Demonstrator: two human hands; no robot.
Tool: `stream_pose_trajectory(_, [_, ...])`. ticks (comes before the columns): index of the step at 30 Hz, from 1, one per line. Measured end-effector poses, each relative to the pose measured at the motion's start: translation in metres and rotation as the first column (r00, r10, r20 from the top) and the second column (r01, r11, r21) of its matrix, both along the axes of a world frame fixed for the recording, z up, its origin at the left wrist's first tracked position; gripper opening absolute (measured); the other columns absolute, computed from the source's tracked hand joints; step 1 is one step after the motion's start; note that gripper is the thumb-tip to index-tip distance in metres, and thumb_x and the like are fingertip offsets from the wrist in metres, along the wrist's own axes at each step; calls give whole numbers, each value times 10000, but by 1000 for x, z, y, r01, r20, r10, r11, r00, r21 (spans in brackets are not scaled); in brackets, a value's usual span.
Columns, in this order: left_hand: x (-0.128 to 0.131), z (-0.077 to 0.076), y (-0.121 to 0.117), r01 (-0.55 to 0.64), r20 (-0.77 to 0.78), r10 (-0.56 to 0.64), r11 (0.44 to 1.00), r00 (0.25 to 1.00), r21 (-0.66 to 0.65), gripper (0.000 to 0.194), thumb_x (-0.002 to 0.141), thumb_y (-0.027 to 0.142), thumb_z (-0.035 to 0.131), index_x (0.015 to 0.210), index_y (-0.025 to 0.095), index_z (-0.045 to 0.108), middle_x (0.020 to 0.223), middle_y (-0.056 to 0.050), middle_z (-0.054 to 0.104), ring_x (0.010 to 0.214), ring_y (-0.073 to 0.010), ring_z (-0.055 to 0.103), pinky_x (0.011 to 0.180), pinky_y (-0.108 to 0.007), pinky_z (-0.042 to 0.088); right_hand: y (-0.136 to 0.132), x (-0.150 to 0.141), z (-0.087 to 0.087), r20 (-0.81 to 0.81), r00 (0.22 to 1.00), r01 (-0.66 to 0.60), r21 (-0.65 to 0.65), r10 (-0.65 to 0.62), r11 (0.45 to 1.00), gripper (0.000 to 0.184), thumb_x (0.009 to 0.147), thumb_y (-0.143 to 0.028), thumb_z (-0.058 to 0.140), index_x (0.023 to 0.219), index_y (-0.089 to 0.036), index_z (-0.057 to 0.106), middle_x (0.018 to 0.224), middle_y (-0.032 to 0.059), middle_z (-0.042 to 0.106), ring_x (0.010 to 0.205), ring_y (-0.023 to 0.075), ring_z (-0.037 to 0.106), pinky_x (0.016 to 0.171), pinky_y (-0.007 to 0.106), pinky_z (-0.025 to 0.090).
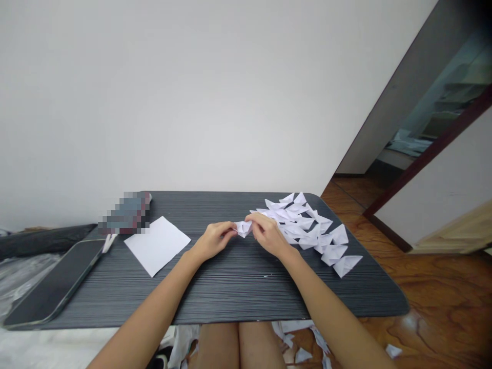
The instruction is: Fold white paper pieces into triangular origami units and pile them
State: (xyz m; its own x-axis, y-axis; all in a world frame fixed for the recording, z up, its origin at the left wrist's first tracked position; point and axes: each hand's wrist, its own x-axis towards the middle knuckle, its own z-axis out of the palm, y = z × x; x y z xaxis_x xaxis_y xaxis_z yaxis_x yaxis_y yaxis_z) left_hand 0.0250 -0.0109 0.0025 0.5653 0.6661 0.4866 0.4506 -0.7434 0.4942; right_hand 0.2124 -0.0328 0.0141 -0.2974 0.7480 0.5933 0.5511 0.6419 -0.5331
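Between my two hands, over the middle of the dark table point(238, 287), is a small folded white paper boat point(243, 228). The fingers of my left hand point(213, 239) pinch its left end. My right hand point(268, 234) grips the right end with thumb and fingers, hiding part of it. Just beyond my right hand lies a cluster of folded white paper boats point(307, 225), several of them overlapping. A stack of flat square white paper point(157, 246) rests left of my left hand; whether it is one sheet or more I cannot tell.
A dark phone-like slab point(57, 282) lies along the table's left edge, with a blurred-out object point(126, 212) behind it. A white wall point(215, 92) rises at the back. Paper scraps point(303, 354) lie on the floor below, near my legs.
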Motion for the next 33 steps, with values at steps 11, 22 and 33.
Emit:
stream_pose_trajectory(11, [-2,4,-2,31,-78,-29,999,997,25,190,820,246,433,963,159,523,868,-59,594,735,-124,570,695,-248,460,-1,8,-6,301,950,-78,-7,77,997,228,775,-72,423,962,-172,508,976,81,536,945,182,510,813,332,434])
stream_pose_trajectory(22, [-2,0,2,79,21,-79,997,997,3,239,787,276,498,963,145,592,900,-85,621,781,-140,596,711,-260,484,-1,8,-7,233,965,-125,7,120,992,225,799,-179,463,1016,-189,523,1108,95,499,1014,191,505,845,357,443])
stream_pose_trajectory(33, [1,5,-1,59,79,-61,998,995,29,220,737,300,566,881,149,634,875,-89,641,775,-153,606,710,-275,482,3,8,-14,92,985,-143,-28,145,989,212,749,-204,549,958,-186,577,1053,93,549,979,186,524,832,360,443])
